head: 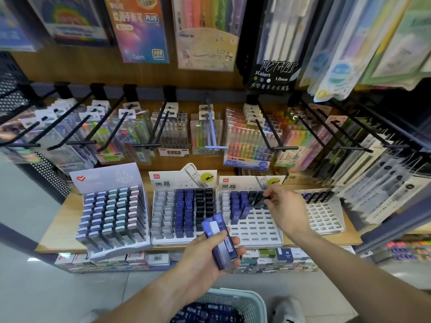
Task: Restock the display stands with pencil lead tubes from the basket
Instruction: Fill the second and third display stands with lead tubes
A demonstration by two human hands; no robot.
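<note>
blue "hb" tubes in l hand; black tube pinched in r hand.

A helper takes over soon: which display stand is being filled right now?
On the wooden shelf, it is the third stand from the left, where the right hand pinches a black tube. Unlike the full stands left of it, most of its slots are empty.

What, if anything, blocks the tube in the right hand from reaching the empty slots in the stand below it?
Nothing visible does. The right hand pinches a dark tube just above the third stand, whose front rows of slots lie open. Filled blue tubes stand only at its back left.
</note>
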